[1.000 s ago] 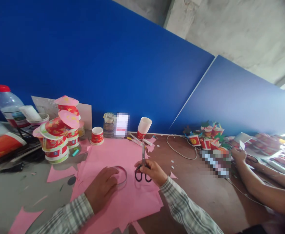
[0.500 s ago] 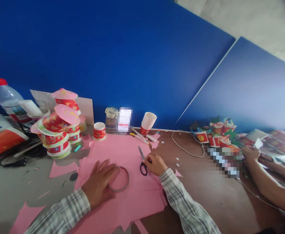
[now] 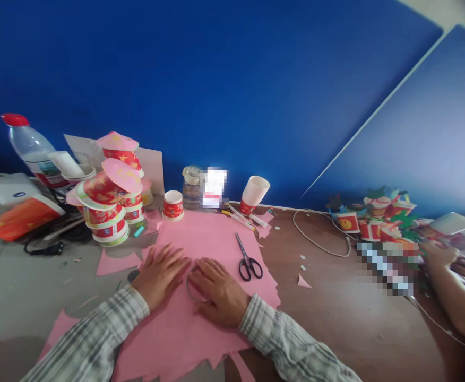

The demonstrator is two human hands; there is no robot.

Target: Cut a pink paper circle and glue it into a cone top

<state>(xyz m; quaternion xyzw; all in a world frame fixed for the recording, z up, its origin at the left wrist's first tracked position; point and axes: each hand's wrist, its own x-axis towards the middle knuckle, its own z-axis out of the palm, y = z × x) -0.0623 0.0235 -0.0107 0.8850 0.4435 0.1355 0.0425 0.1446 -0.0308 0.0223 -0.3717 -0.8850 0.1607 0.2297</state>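
My left hand (image 3: 160,277) lies open and flat on a stack of pink paper (image 3: 212,233), fingers pointing away from me. Beside it, my right hand (image 3: 221,291) rests over a thin grey ring (image 3: 190,291), its fingers stretched out and thumb spread. The hand hides the ring's right part. Black-handled scissors (image 3: 248,262) lie on the paper to the right of that hand, blades pointing away.
Red paper cups with pink hats (image 3: 111,183) stand stacked at left. A cup (image 3: 173,206), jar (image 3: 192,188) and tall white cup (image 3: 255,191) line the back. Paper scraps (image 3: 303,281) lie around. At far right, another person's hand (image 3: 439,254) works near decorated cups (image 3: 370,229).
My right hand has let go of the scissors, which now lie on the paper, and has moved left onto the ring. My left hand has come off the ring's edge. The view has shifted.
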